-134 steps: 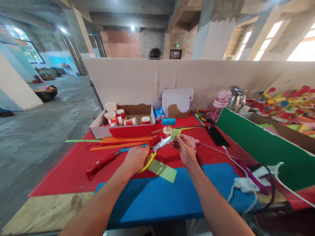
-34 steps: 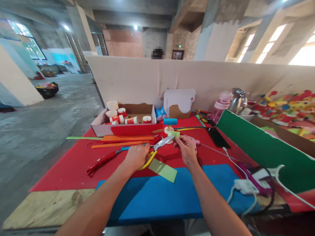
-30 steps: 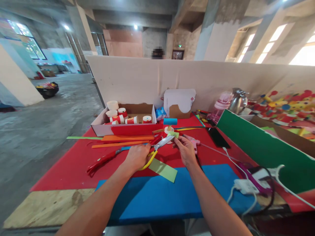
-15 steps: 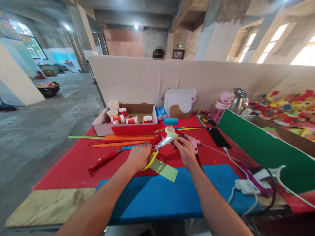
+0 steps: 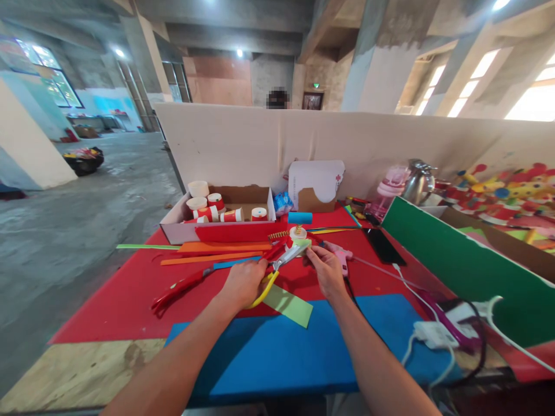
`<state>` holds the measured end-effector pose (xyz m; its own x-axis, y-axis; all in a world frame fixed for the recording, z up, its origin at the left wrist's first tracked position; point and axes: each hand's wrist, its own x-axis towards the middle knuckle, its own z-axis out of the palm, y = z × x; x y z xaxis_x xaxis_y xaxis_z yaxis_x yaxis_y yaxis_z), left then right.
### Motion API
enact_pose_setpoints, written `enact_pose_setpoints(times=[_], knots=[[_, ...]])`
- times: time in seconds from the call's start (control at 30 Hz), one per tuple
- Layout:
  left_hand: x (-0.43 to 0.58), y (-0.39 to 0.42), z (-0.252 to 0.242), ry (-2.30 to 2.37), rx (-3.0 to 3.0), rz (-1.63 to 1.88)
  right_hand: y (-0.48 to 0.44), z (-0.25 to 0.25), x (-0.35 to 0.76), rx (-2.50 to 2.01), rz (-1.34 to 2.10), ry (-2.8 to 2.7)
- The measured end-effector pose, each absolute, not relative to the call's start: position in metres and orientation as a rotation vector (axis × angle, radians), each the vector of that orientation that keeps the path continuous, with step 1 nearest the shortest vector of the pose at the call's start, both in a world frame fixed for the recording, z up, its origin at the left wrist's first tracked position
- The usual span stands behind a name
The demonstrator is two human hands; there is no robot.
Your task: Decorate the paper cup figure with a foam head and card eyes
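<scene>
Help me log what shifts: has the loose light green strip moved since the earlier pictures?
No: the light green strip still lies with its near end across the far edge of the blue sheet, shifted neither way.

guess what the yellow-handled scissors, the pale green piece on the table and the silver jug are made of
Scissors: the blades look like polished metal, bright where they catch light; the evenly coloured yellow handles are probably plastic. Pale green piece: thin, flat and matt, perhaps craft foam or card. Jug: likely stainless steel, silvery with bright highlights.
</scene>
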<state>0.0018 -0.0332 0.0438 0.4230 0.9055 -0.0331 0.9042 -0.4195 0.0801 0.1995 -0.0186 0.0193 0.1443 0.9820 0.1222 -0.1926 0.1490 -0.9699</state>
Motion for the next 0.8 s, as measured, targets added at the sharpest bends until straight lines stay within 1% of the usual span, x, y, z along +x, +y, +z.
enact_pose_setpoints(times=[0.8], knots=[[0.0030,-0.0353,0.0442,1.645,2.595,0.010,-0.0207,0.0217,0.1995,-1.063,1.021,-1.136]])
